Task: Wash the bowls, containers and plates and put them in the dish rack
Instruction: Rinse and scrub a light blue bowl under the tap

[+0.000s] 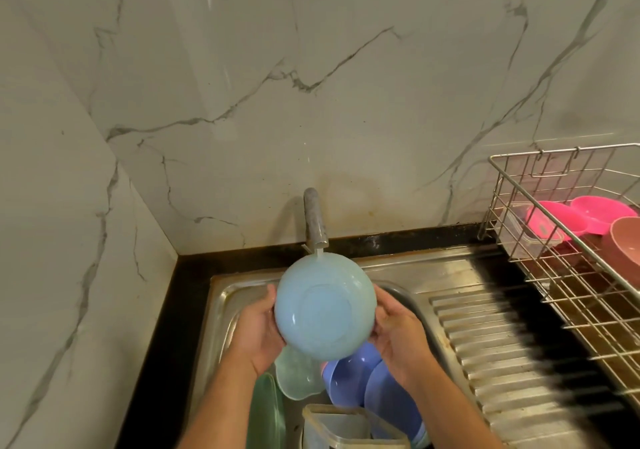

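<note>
We've got the light blue bowl (325, 308) tipped bottom-toward-us under the tap (314, 218), left hand (258, 327) and right hand (398, 332) both gripping its rim from opposite sides.

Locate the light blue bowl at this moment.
In the head view, the light blue bowl sits centre frame, underside toward the camera, gripped between the left hand and right hand directly below the tap, above the sink.
</note>
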